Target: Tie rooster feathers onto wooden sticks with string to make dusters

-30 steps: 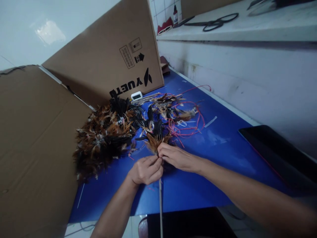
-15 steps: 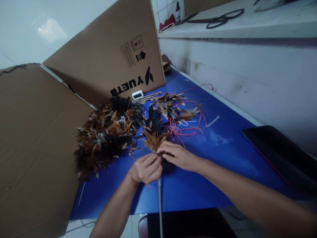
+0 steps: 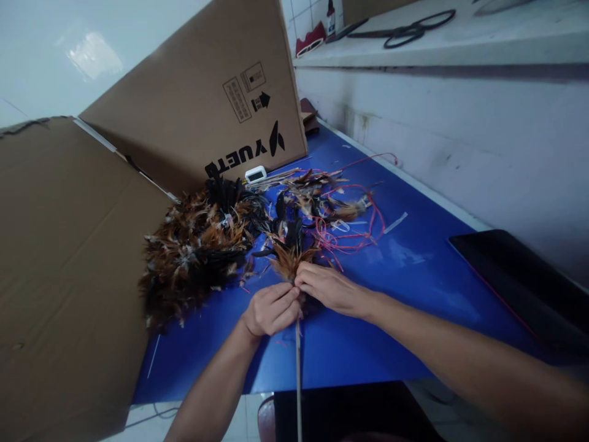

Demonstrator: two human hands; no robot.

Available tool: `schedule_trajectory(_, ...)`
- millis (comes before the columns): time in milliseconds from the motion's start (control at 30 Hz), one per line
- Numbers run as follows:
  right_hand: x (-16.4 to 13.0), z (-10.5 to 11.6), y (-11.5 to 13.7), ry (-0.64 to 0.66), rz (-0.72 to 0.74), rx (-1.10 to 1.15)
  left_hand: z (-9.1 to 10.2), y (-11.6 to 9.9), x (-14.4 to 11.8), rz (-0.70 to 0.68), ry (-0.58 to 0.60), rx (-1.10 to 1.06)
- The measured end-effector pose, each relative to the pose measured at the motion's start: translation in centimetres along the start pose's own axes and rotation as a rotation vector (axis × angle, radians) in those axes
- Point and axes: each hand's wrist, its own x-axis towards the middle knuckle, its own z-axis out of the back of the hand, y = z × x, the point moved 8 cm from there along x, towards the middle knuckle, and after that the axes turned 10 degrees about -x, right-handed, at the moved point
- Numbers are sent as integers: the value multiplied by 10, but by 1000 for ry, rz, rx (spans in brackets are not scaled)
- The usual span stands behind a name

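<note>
My left hand is closed around the top of a thin pale stick that runs down toward me past the table's edge. My right hand pinches a small tuft of brown and black feathers against the stick's tip, fingers touching those of the left hand. A big heap of brown and black feathers lies to the left on the blue table. Loose red string is tangled just beyond my hands.
Two large cardboard boxes stand at the left and at the back. A small white device sits by the back box. A black tablet lies at the right. Scissors rest on the white ledge above.
Both hands stay joined at the stick's tip with only small finger shifts on the feather tuft. The view has drifted slightly.
</note>
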Motion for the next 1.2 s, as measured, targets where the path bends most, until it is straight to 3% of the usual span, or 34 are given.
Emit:
schedule_trajectory(233,0,-4,0,15,-57,-90,-1,2,-4,38,-4,-28)
schedule_trajectory(600,1,8,-4,-50,-122,166,-3,8,-4,124,-9,-4)
schedule_trajectory(900,2,5,-8,10,-131,193,-3,4,0,77,-5,51)
schedule_trajectory(1200,2,7,-9,-21,-104,248,-1,0,4,22,-6,75)
